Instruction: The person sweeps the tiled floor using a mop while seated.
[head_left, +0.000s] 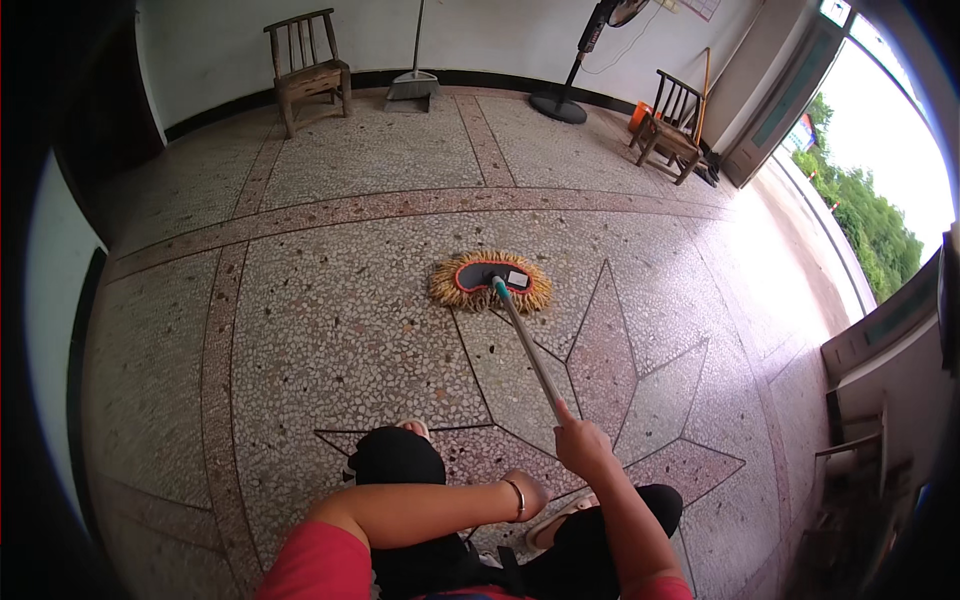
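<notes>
A mop with a yellow fringed head (492, 280) lies flat on the terrazzo floor (337, 322) ahead of me. Its long metal handle (534, 352) slants down to the right, towards my body. My right hand (583, 448) is closed around the handle, index finger pointing along it. Lower and to the left is my left hand (531, 496), a bracelet at its wrist; its fingers are mostly hidden and the handle's end does not show, so I cannot tell what it holds.
Along the far wall are a wooden chair (311, 77), a long-handled dustpan (412, 88), a standing fan (559, 106) and a second wooden chair (670, 139) beside an orange container (640, 116). An open doorway is at the right, with furniture below it. My feet stand near the floor's star pattern.
</notes>
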